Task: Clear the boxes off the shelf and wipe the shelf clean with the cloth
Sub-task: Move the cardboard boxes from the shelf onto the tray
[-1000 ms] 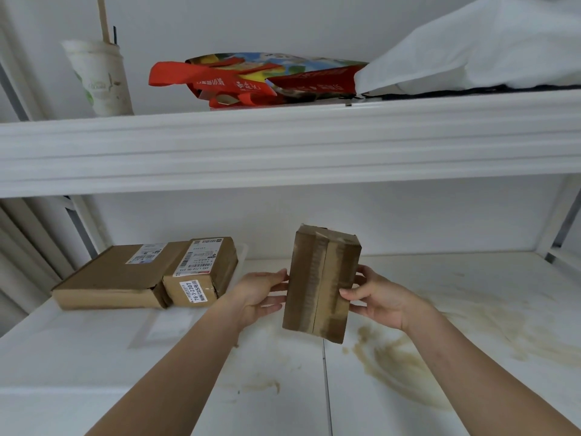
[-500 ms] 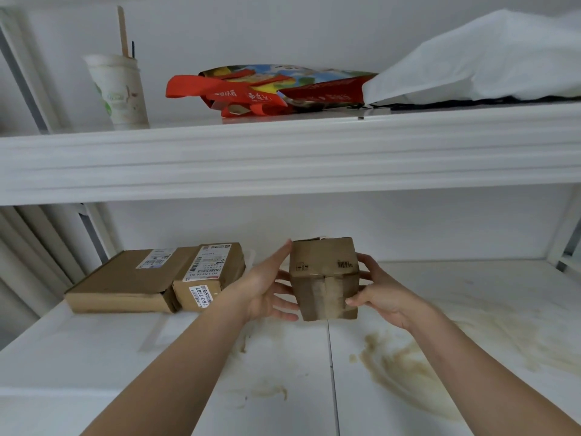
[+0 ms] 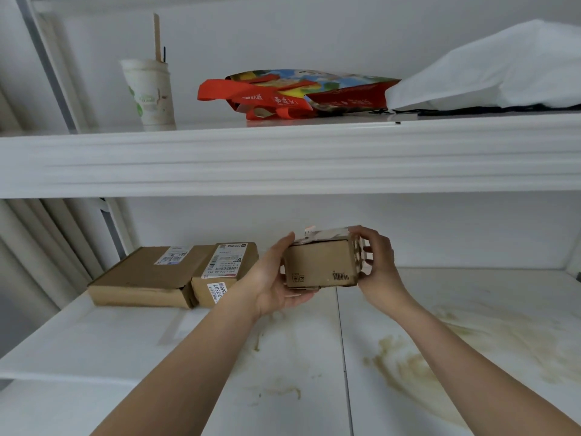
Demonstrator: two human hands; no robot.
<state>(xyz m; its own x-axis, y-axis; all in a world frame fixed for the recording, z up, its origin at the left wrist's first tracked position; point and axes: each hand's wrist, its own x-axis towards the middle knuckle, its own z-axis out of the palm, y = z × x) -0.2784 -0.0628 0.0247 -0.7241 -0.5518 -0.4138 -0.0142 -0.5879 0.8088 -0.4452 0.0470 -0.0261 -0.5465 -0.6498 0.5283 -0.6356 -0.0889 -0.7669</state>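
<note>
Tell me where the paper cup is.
The paper cup stands at the left end of the upper shelf, left of the red bag.

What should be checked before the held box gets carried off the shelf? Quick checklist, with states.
1. Small box gripped from both sides: ok, left hand and right hand hold it.
2. Box lifted clear of the lower shelf: ok.
3. Top flap closed: not ok, looks loose with a label sticking up.
4. Other boxes out of the way: ok, flat box and labelled box sit to the left.
5. Cloth ready: cannot tell, none identifiable.
6. Stains wiped: not ok.
</note>
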